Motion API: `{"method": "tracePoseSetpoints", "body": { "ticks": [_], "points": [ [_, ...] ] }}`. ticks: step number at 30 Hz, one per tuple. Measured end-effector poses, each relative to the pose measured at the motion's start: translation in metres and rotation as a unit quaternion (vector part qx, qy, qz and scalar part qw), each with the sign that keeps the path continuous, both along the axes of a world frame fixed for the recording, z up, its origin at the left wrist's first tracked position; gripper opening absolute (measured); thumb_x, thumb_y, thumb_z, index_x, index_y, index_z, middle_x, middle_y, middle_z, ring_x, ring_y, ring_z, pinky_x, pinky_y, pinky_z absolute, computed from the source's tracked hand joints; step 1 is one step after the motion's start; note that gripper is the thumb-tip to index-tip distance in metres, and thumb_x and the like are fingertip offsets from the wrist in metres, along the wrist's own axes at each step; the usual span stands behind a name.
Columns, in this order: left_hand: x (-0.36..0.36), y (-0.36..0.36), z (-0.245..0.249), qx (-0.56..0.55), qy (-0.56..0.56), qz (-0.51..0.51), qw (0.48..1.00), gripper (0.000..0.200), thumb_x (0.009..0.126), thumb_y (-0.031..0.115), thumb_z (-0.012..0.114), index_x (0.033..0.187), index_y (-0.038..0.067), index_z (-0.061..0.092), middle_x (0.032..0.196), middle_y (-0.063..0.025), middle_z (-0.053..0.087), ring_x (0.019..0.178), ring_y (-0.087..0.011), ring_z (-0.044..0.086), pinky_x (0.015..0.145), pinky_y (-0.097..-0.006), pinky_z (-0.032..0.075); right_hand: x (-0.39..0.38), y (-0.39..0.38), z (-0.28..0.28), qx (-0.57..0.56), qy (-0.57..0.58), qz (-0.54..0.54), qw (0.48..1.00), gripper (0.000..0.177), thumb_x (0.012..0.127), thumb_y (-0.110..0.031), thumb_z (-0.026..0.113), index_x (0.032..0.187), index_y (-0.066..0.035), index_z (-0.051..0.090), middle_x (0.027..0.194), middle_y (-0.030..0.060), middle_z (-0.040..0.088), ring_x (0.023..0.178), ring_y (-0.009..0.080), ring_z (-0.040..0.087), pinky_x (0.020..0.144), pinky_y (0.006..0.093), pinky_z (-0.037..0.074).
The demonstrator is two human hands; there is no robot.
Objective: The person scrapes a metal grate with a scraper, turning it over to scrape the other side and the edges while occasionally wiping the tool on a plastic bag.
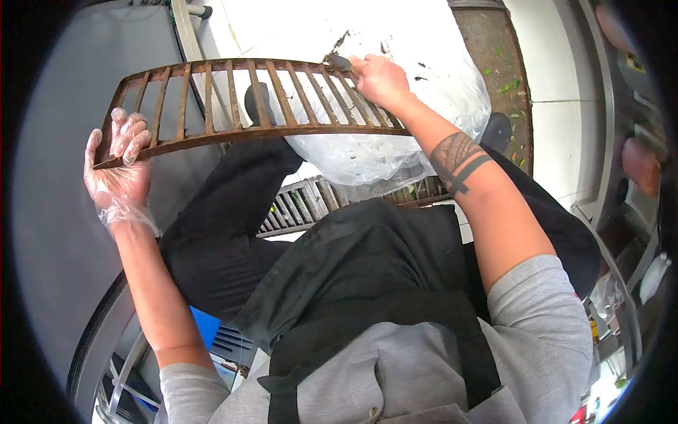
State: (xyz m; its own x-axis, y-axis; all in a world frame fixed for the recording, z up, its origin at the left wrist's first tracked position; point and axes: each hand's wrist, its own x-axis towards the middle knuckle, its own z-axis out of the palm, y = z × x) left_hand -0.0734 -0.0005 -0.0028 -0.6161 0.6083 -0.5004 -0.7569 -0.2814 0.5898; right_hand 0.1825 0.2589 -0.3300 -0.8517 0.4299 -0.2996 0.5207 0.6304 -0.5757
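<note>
A long, rusty brown metal grate (286,130) with slanted bars is raised above my lap, spanning from left to right. My left hand (121,161), in a clear plastic glove, has its fingers wrapped round the grate's left end. At the right end, my bare right hand (380,81) is closed on a dark, flat scraper-like tool (340,63) touching the grate's upper right corner; its handle is hidden. Beneath the grate's right part lies a white translucent plastic bag (438,106) with dark crumbs on it.
A second slatted grate (307,205) lies on the floor between my legs, over a drain channel. The channel (500,78) holds bits of leaf at the upper right. A grey panel (63,141) stands at left, metal shelving (607,141) at right.
</note>
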Motion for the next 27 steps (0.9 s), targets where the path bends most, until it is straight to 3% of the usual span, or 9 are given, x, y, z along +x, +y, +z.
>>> {"method": "tracePoseSetpoints", "body": {
  "ticks": [11, 17, 19, 22, 25, 27],
  "points": [
    [0.000, 0.000, -0.001, -0.008, 0.004, 0.006, 1.000, 0.029, 0.097, 0.010, 0.058, 0.117, -0.008, 0.048, 0.091, -0.0082, 0.038, 0.071, -0.0151, 0.040, 0.062, -0.0314, 0.038, -0.011, 0.005, -0.001, 0.037, 0.017, 0.062, 0.997, 0.038, 0.088, -0.010, 0.060, 0.122, -0.019, 0.073, 0.105, 0.0103, 0.071, 0.107, 0.0332, 0.070, 0.084, 0.0497, 0.058],
    [0.004, 0.008, 0.002, -0.022, 0.001, 0.016, 1.000, 0.032, 0.096, 0.013, 0.060, 0.117, -0.009, 0.050, 0.088, -0.0073, 0.039, 0.069, -0.0144, 0.040, 0.061, -0.0304, 0.038, -0.014, 0.007, -0.029, 0.036, 0.064, 0.057, 0.996, 0.042, 0.087, -0.010, 0.060, 0.123, -0.024, 0.076, 0.103, 0.0073, 0.073, 0.110, 0.0285, 0.070, 0.096, 0.0523, 0.046],
    [0.005, 0.008, 0.003, -0.021, -0.002, 0.017, 1.000, 0.032, 0.095, 0.013, 0.060, 0.117, -0.009, 0.050, 0.088, -0.0073, 0.039, 0.070, -0.0147, 0.040, 0.061, -0.0303, 0.038, -0.015, 0.002, -0.042, -0.018, 0.051, 0.026, 0.998, 0.046, 0.088, -0.010, 0.059, 0.127, -0.026, 0.077, 0.106, 0.0065, 0.074, 0.109, 0.0272, 0.070, 0.102, 0.0514, 0.037],
    [0.006, 0.010, 0.004, -0.036, -0.004, 0.044, 0.998, 0.032, 0.095, 0.013, 0.060, 0.116, -0.009, 0.050, 0.088, -0.0074, 0.039, 0.072, -0.0157, 0.040, 0.061, -0.0309, 0.038, -0.017, -0.008, -0.056, -0.048, 0.067, -0.011, 0.997, 0.045, 0.092, -0.013, 0.058, 0.131, -0.028, 0.076, 0.111, 0.0070, 0.077, 0.110, 0.0260, 0.071, 0.103, 0.0505, 0.034],
    [0.006, 0.010, 0.003, -0.019, 0.000, 0.046, 0.999, 0.030, 0.095, 0.008, 0.060, 0.117, -0.009, 0.048, 0.092, -0.0095, 0.038, 0.075, -0.0171, 0.039, 0.062, -0.0317, 0.038, -0.018, -0.006, -0.052, -0.078, 0.030, -0.019, 0.996, 0.041, 0.096, -0.020, 0.060, 0.133, -0.027, 0.076, 0.118, 0.0099, 0.078, 0.111, 0.0284, 0.072, 0.102, 0.0506, 0.042],
    [0.006, 0.010, 0.002, -0.021, -0.011, 0.044, 0.999, 0.034, 0.093, 0.012, 0.061, 0.115, -0.010, 0.051, 0.085, -0.0072, 0.038, 0.074, -0.0175, 0.040, 0.061, -0.0324, 0.038, -0.018, -0.001, -0.045, -0.099, 0.031, -0.023, 0.994, 0.037, 0.098, -0.026, 0.063, 0.132, -0.026, 0.076, 0.117, 0.0110, 0.078, 0.109, 0.0308, 0.073, 0.098, 0.0484, 0.048]
  ]
}}
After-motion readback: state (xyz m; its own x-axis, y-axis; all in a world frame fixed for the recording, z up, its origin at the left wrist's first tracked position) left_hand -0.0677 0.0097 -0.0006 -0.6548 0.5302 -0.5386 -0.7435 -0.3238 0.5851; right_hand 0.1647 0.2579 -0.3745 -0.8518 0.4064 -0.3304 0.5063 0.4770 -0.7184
